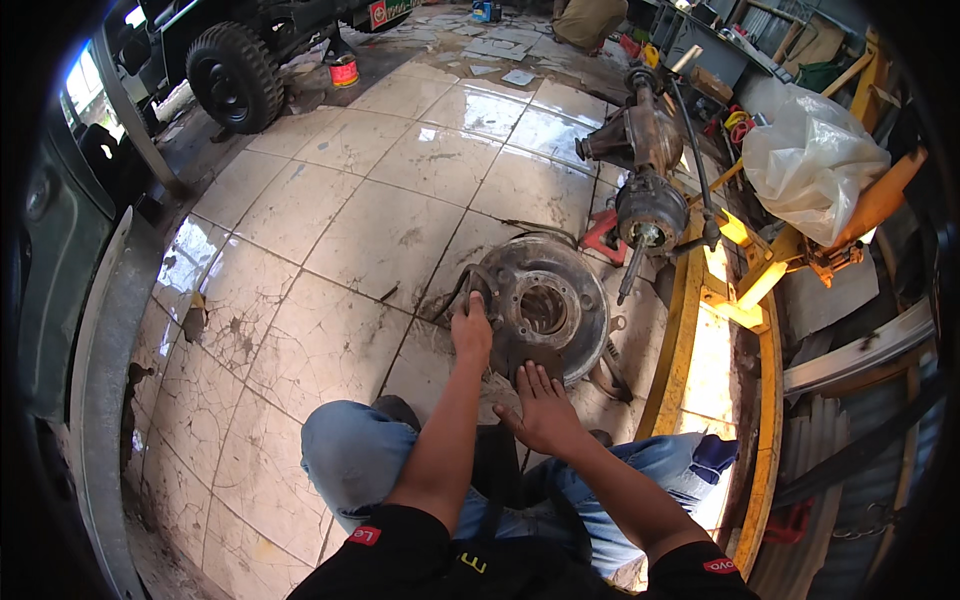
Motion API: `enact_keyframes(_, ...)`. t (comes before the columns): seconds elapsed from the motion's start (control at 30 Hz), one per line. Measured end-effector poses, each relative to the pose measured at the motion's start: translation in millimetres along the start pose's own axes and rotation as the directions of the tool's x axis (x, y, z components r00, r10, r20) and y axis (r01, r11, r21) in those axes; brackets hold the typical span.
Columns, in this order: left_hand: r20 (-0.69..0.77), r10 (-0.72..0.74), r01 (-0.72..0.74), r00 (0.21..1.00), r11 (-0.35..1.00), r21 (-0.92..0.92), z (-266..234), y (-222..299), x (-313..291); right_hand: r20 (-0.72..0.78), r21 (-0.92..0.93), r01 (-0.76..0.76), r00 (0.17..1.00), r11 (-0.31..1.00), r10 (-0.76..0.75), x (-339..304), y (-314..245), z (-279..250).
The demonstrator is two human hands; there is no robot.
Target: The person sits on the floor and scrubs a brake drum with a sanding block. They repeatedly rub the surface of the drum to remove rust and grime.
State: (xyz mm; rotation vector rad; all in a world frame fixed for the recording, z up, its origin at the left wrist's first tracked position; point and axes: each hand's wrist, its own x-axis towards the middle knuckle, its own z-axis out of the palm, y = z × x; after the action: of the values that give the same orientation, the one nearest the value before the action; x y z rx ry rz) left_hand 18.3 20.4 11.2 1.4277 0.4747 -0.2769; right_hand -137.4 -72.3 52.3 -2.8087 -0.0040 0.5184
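Observation:
On the tiled floor before my knees lies a round, worn metal brake part (582,318), like a drum or backing plate, with a big central hole and smaller bolt holes around it. My left hand (472,328) is closed round its left edge, the thumb on top; the fingertips are hidden beneath. At the near edge my right hand (545,412) lies flat with fingers stretched out. Under those fingertips is a dark brown flat piece (535,362), perhaps sandpaper, resting against the metal face.
An axle assembly (652,150) stands beyond the brake part, near a red stand (603,238). Yellow metal framing (680,350) runs along my right, with a plastic bag (812,155) above. A vehicle wheel (235,78) and red can (343,72) are far left. Another person (590,22) crouches far off.

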Motion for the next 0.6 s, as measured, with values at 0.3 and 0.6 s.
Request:
enact_keyframes(0.3,0.04,-0.015,0.016,0.999,1.0,-0.011,-5.3,0.7,2.9,0.061,-0.034,-0.026,0.998,0.999,0.029,6.4,-4.5,-7.0)
enact_keyframes(0.6,-0.025,0.058,-0.057,0.998,0.998,0.038,0.3,10.7,-3.2,0.034,-0.012,-0.023,0.999,1.0,0.024,6.2,-1.5,-9.2)
